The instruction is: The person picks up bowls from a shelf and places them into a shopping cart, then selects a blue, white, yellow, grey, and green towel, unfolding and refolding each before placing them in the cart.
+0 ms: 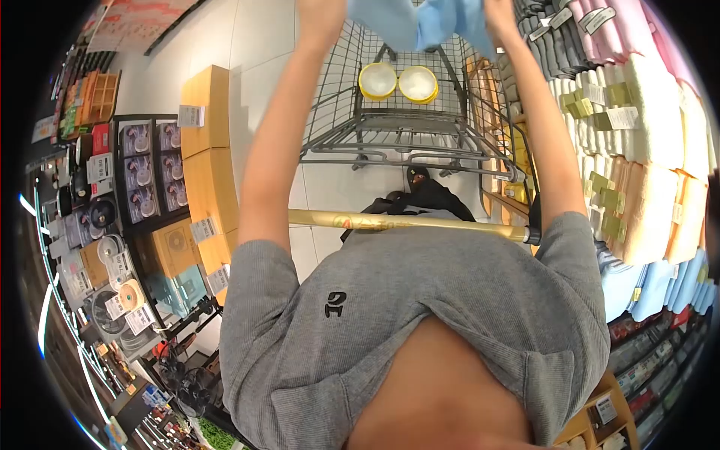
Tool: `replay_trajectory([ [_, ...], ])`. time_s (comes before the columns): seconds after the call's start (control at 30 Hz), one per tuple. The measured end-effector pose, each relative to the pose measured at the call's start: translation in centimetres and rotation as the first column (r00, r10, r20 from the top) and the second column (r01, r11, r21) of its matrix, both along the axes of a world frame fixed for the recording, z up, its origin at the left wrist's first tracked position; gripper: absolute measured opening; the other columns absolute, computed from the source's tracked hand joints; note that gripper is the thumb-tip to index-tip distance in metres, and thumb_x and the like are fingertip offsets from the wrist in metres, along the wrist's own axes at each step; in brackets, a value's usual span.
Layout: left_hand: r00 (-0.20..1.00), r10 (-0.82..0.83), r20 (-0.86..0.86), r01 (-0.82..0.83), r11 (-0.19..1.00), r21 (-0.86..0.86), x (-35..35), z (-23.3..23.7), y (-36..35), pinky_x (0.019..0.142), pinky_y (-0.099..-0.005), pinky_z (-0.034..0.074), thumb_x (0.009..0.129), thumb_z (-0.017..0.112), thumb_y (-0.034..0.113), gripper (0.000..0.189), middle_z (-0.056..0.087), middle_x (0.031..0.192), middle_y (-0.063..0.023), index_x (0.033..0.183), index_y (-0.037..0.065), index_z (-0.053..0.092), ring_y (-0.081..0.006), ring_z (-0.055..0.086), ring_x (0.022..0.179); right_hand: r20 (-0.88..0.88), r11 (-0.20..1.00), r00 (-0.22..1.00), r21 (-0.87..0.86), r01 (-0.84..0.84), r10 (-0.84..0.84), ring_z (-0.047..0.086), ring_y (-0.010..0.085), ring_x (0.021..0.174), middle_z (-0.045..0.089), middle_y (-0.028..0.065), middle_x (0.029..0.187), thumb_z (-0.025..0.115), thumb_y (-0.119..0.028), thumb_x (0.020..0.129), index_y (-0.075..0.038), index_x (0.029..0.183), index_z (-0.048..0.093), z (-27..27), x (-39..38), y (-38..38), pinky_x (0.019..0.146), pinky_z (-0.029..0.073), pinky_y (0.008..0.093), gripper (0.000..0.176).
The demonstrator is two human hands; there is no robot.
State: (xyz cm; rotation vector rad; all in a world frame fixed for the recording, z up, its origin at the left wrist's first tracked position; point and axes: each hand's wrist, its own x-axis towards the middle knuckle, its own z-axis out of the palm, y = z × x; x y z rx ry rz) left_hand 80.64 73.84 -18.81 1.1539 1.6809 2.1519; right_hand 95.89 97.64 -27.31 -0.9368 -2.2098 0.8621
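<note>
A light blue towel (446, 21) is stretched between my two hands at the top edge of the view, above the shopping cart (409, 118). My left hand (322, 16) is closed at its left side, partly cut off by the frame. At the towel's right side, my right hand (498, 16) grips it, also partly out of view. Two round white items with yellow rims, a left one (377, 81) and a right one (418, 84), lie side by side in the cart. The cart's pale yellow handle bar (435, 224) crosses in front of my body.
Folded cream towels (637, 112) and blue towels (660, 289) are stacked on the right-hand shelves. To the left stand cardboard boxes (206, 165) and a display of fans (112, 300). Tiled floor (259, 37) runs along the cart's left side.
</note>
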Motion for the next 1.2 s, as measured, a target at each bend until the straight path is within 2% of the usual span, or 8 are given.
replay_trajectory([
  [0.07,1.000,0.022,-0.021,-0.026,0.969,-0.245,1.9,-4.9,0.2,0.077,-0.0284,0.049,0.091,0.057,0.017,0.020,0.065,0.096,-0.0066,0.095,-0.001,0.064,-0.0176,0.063,0.088,-0.348,0.958,0.915,-0.119,-0.259,0.204,0.057,0.0208,0.082,0.060,0.0177,0.092,0.049,-0.012,0.090,0.002,0.112,0.055,-11.5,-1.9,3.2,0.077,0.046,0.0295,0.026],
  [0.1,0.994,0.011,-0.112,-0.040,0.965,-0.261,2.4,-6.9,0.1,0.083,-0.0304,0.049,0.093,0.056,0.019,0.023,0.065,0.103,-0.0093,0.104,0.000,0.063,-0.0206,0.063,0.095,-0.165,0.890,0.960,-0.367,-0.271,0.225,0.060,0.0114,0.085,0.065,0.0056,0.097,0.055,-0.024,0.095,-0.002,0.121,0.055,-9.8,-0.8,1.2,0.076,0.049,0.0259,0.034],
  [0.23,0.970,-0.109,-0.218,-0.029,0.837,-0.546,2.8,-15.5,-1.7,0.086,-0.0305,0.047,0.091,0.061,0.020,0.026,0.066,0.107,-0.0106,0.112,0.005,0.063,-0.0207,0.061,0.099,0.135,0.822,0.930,-0.523,-0.226,0.342,0.055,0.0267,0.115,0.059,0.0185,0.122,0.051,-0.025,0.093,0.001,0.127,0.050,-14.3,1.2,-2.7,0.097,0.043,0.0353,0.043],
  [0.47,0.784,-0.573,0.239,0.477,0.309,-0.823,4.6,-20.3,-6.1,0.088,-0.0354,0.049,0.089,0.061,0.024,0.031,0.067,0.105,-0.0146,0.111,0.003,0.062,-0.0255,0.063,0.099,0.267,0.488,0.673,-0.858,-0.159,0.689,0.061,0.0148,0.094,0.065,0.0038,0.109,0.054,-0.035,0.094,-0.010,0.122,0.053,-14.2,5.6,-6.7,0.077,0.047,0.0311,0.037],
  [0.77,0.682,-0.673,0.287,0.515,0.163,-0.841,11.6,-4.2,-11.7,0.089,-0.0344,0.047,0.097,0.049,0.034,0.037,0.065,0.109,-0.0120,0.118,0.004,0.057,-0.0220,0.061,0.103,0.517,0.582,0.290,-0.601,-0.548,0.806,0.061,0.0249,0.099,0.065,0.0117,0.103,0.050,-0.036,0.094,-0.006,0.115,0.058,-1.9,14.5,-12.7,0.088,0.046,0.0355,0.038],
  [0.93,0.796,-0.547,0.259,0.521,0.402,-0.753,15.0,-4.4,-15.7,0.087,-0.0374,0.047,0.101,0.033,0.032,0.041,0.065,0.105,-0.0177,0.113,0.001,0.057,-0.0321,0.062,0.101,0.532,0.748,0.526,-0.483,-0.455,0.664,0.059,0.0384,0.100,0.065,0.0207,0.103,0.042,-0.034,0.096,-0.005,0.113,0.059,5.6,19.3,-16.9,0.087,0.046,0.0444,0.037],
  [1.1,0.825,-0.520,0.222,0.460,0.389,-0.798,15.8,-5.2,-17.4,0.086,-0.0379,0.048,0.100,0.031,0.032,0.044,0.065,0.105,-0.0191,0.106,-0.001,0.059,-0.0332,0.063,0.098,0.393,0.924,0.839,-0.093,-0.370,0.376,0.057,0.0382,0.107,0.059,0.0198,0.118,0.051,-0.029,0.093,-0.007,0.123,0.052,4.1,25.6,-23.6,0.089,0.046,0.0424,0.037],
  [1.2,0.805,-0.558,0.204,0.465,0.377,-0.801,16.9,-5.1,-17.4,0.084,-0.0377,0.049,0.099,0.031,0.030,0.043,0.065,0.105,-0.0200,0.107,-0.002,0.058,-0.0327,0.064,0.095,0.431,0.948,0.851,-0.235,-0.213,0.298,0.058,0.0373,0.105,0.062,0.0201,0.112,0.055,-0.025,0.091,-0.008,0.128,0.048,6.0,27.7,-26.1,0.089,0.046,0.0427,0.041],
])
